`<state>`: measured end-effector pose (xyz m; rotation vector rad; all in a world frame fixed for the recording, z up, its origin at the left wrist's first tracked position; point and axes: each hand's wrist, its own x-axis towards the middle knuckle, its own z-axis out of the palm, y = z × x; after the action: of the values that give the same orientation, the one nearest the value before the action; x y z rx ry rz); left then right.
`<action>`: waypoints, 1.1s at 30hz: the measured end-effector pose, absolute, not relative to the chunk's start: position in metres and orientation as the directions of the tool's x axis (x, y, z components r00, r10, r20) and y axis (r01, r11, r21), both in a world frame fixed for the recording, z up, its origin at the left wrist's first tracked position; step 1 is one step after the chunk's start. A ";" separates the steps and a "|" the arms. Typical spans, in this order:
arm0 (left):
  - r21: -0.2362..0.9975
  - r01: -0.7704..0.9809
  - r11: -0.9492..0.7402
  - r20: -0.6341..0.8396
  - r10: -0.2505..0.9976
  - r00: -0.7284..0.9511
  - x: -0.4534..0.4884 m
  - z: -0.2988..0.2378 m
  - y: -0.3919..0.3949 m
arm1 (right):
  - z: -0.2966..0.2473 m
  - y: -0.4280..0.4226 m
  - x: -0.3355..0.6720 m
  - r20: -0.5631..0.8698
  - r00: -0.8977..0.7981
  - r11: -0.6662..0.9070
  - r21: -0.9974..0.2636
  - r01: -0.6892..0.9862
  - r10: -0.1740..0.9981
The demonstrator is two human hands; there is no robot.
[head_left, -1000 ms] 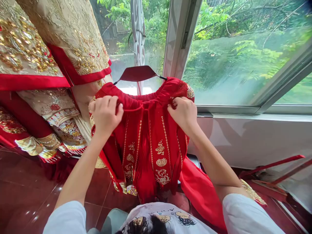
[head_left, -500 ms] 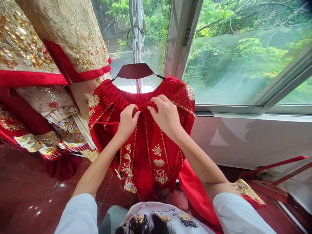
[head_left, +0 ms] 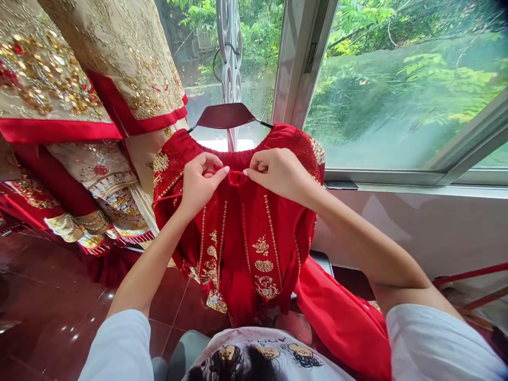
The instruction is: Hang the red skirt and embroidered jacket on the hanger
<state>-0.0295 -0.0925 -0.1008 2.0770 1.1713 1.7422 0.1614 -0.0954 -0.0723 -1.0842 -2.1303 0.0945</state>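
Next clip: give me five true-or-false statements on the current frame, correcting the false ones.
1. The left hand and right hand are at the upper part of the red garment. True.
2. The hanger is yellow. False: the hanger is dark red.
3. The person's sleeves reach the wrists. False: the sleeves are short.
4. The red garment bears gold decoration. True.
5. Greenery shows through the window. True.
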 end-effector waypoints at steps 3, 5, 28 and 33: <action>0.544 0.426 -0.723 0.795 0.607 0.015 -0.025 -0.081 -0.087 | -0.056 -0.100 0.173 0.608 -0.376 0.677 -0.394 0.621 0.699; 0.496 0.452 -0.741 0.827 0.562 0.015 -0.029 -0.073 -0.080 | -0.054 -0.094 0.186 0.629 -0.328 0.678 -0.461 0.572 0.705; 0.666 0.294 -0.686 0.711 0.702 0.026 -0.075 -0.067 -0.077 | -0.107 -0.022 0.203 0.720 -0.192 0.676 -0.693 -0.251 0.667; 0.547 0.245 -0.801 0.813 0.578 0.072 -0.064 -0.061 -0.078 | -0.098 -0.032 0.193 0.638 -0.350 0.609 -0.767 -0.204 0.686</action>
<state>-0.0638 -0.0776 -0.0609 2.0850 0.8280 1.7925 0.1934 -0.0324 -0.0982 -0.4012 -1.6913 0.9697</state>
